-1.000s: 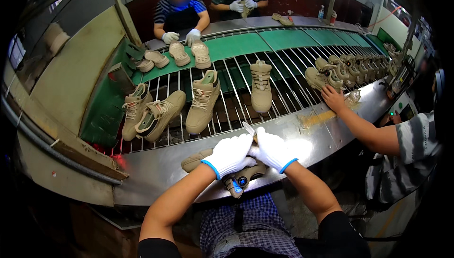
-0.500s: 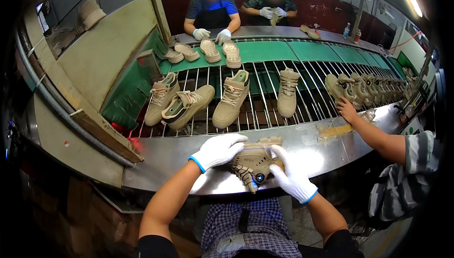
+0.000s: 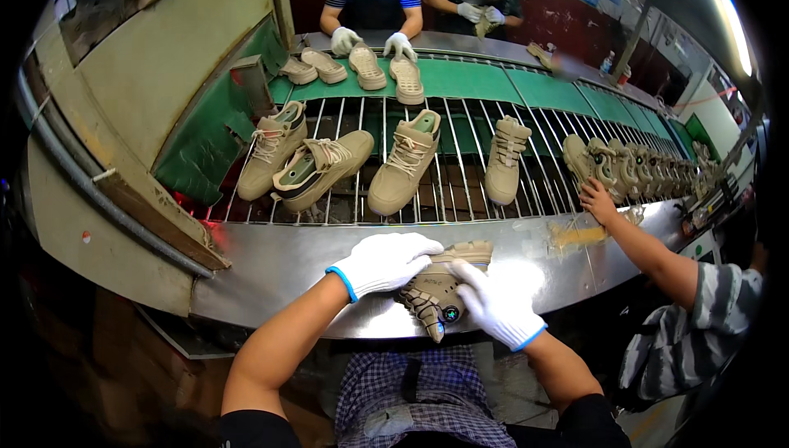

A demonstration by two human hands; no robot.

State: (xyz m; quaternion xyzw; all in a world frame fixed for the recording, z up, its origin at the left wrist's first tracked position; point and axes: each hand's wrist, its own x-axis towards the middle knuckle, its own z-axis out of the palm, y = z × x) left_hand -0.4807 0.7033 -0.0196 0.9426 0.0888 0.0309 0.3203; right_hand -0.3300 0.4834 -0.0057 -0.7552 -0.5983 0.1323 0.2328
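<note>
A tan shoe (image 3: 436,282) with a thick sole lies on its side on the metal ledge in front of me. Its laced front, with a small round black dial, faces my body, and the sole edge faces the rack. My left hand (image 3: 385,262), in a white knit glove with a blue cuff, is closed over the shoe's left end. From the right, my gloved right hand (image 3: 500,308) presses its fingers and thumb against the shoe's side near the sole. Both palms are turned down, so part of the shoe is hidden.
Beyond the ledge (image 3: 271,255), tan shoes (image 3: 404,164) stand on a metal-bar rack. Loose soles (image 3: 407,80) lie on a green strip behind. Two gloved people work opposite. At right, another person's bare hand (image 3: 597,201) touches a row of shoes (image 3: 629,170). A wooden-edged panel (image 3: 136,210) bounds the left.
My right hand has slid leftward, its fingers now lying over the shoe's side near the sole. My left hand keeps its hold. The view has shifted slightly.
</note>
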